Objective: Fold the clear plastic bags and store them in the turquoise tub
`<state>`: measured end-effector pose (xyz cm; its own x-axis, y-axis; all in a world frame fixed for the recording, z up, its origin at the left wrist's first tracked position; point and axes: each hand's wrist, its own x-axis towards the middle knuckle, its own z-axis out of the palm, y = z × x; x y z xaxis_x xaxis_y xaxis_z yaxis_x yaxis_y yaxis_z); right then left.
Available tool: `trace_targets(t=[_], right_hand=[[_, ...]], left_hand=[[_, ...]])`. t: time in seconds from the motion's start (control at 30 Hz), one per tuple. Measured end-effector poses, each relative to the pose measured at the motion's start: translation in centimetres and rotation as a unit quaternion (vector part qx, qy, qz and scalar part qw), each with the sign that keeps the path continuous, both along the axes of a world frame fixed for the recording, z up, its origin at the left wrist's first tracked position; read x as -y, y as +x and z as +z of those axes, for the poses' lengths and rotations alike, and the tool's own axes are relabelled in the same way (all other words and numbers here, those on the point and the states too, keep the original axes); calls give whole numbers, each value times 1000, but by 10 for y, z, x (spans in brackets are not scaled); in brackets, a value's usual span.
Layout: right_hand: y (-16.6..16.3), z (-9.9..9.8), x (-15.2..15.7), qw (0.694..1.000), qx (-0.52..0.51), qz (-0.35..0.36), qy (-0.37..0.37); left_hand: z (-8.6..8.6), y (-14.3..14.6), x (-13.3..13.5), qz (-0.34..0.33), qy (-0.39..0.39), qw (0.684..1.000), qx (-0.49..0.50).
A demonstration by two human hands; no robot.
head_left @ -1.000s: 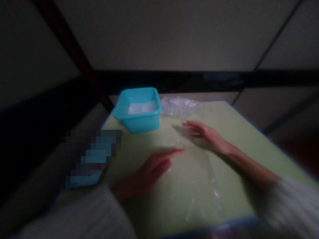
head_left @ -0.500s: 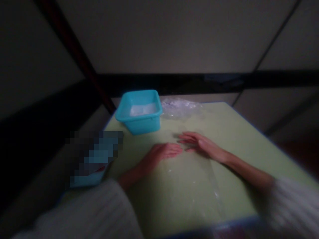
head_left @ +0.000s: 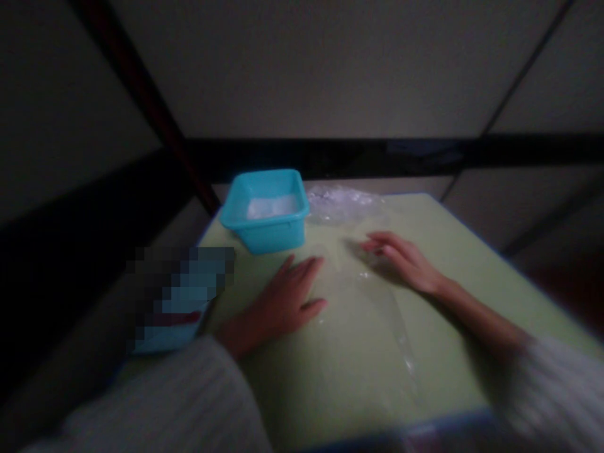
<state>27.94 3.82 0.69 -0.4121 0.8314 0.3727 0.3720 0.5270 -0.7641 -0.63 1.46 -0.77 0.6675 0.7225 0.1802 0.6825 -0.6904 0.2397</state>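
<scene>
A clear plastic bag (head_left: 363, 340) lies flat on the yellow-green table (head_left: 453, 251), its edges showing as faint shiny lines. Over the bag's left side, my left hand (head_left: 287, 296) has its fingers spread and holds nothing. My right hand (head_left: 401, 255) is near the bag's far right corner, fingers stretched out and a little bent, with nothing in them. Whether either hand touches the plastic, I cannot tell. Beyond my left hand stands a turquoise plastic basin (head_left: 268, 236) with white, flat material (head_left: 272, 207) inside.
A crumpled heap of clear plastic (head_left: 344, 204) lies at the table's far edge, right of the basin. At the left edge is a light-blue item (head_left: 165, 340), partly blurred out. Pale panels (head_left: 330, 69) rise behind the table.
My hands have moved apart: the left slid leftward and spread its fingers, the right shifted right and slightly away. The bag's far part is now less covered.
</scene>
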Motion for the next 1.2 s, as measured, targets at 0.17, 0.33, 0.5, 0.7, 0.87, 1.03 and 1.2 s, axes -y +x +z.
trace_targets(t=[0.17, 0.33, 0.5, 0.7, 0.87, 1.03, 1.2], right_hand=[[2, 1, -2, 1000, 7, -15, -5], [-6, -2, 0, 997, -51, 44, -40], [-11, -5, -1, 994, -79, 10, -80], [-12, -9, -9, 971, -181, -31, -150], [-11, -14, -15, 963, -199, -50, -177], [-5, -16, -21, 956, -209, -92, -184], [-12, -3, -9, 951, -247, -32, -181]], left_hand=[[2, -8, 1, 0, 8, 1000, 15], [4, -7, 4, 36, -11, 994, 98], [2, -2, 0, 78, -19, 988, 133], [2, 2, -2, 84, -60, 977, 185], [-1, 4, -2, 90, -79, 972, 203], [-2, 4, -5, 106, -91, 959, 246], [6, 6, -7, 93, -214, 877, 421]])
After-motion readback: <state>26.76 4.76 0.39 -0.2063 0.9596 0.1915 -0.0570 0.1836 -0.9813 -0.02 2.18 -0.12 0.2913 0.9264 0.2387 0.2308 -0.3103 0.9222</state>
